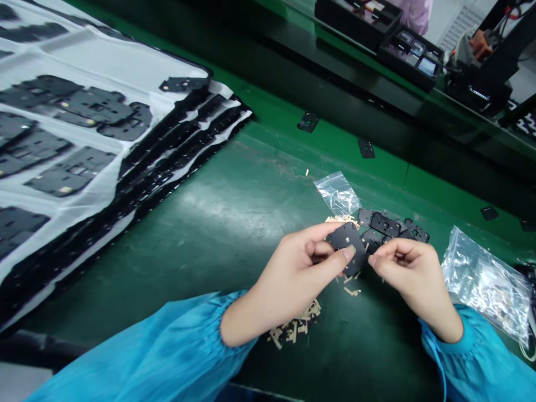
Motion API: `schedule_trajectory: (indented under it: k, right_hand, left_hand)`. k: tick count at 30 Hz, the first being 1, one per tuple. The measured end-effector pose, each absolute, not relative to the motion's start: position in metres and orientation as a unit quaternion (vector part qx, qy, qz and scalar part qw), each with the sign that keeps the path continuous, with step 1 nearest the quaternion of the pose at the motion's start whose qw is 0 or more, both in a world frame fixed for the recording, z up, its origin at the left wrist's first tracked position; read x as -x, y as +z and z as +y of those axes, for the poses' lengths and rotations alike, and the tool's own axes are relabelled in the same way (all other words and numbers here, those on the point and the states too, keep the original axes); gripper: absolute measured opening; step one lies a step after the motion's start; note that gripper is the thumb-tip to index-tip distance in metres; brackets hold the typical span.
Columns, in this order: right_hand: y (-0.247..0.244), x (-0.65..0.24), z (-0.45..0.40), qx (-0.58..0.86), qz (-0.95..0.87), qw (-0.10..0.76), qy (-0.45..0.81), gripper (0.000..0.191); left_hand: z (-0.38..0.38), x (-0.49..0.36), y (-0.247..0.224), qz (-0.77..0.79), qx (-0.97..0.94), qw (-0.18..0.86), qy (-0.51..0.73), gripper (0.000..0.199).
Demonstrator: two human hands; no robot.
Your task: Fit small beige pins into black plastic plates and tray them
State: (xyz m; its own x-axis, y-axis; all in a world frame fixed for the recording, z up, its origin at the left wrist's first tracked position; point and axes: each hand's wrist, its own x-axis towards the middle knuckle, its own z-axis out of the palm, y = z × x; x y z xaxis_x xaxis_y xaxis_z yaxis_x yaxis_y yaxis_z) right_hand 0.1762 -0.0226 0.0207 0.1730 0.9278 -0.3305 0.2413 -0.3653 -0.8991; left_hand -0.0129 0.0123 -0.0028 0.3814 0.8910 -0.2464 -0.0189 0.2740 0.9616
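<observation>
My left hand holds a flat black plate between thumb and fingers, tilted, with small holes and a light spot on its face. Just right of the plate, my right hand is closed in a pinch near its edge; whatever the fingertips hold is too small to make out. Behind both hands lies a pile of black parts. Small tan pieces are scattered below my left wrist, and more of them lie behind and under the black plate.
Stacked trays with black plates fill the left. A small clear bag lies behind the hands, a larger one at right. Loose black parts lie along the back of the green table. Black bins stand beyond.
</observation>
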Motion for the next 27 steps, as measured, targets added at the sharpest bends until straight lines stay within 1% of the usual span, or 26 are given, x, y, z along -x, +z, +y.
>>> schedule_trajectory:
  k: [7, 14, 24, 27]
  right_hand:
    - [0.021, -0.175, -0.024, 0.682, -0.433, 0.380, 0.451, 0.012]
    - [0.018, -0.172, -0.025, 0.694, -0.432, 0.378, 0.434, 0.014]
    - [0.022, -0.183, -0.018, 0.660, -0.436, 0.373, 0.485, 0.018]
    - [0.025, -0.185, -0.016, 0.644, -0.446, 0.354, 0.511, 0.017]
  left_hand:
    - [0.013, 0.012, 0.000, 0.429, -0.480, 0.680, 0.349, 0.038]
    - [0.013, 0.012, 0.000, 0.414, -0.464, 0.698, 0.355, 0.039]
    - [0.017, 0.014, 0.001, 0.400, -0.425, 0.726, 0.363, 0.040]
    - [0.017, 0.015, 0.000, 0.399, -0.423, 0.729, 0.362, 0.040]
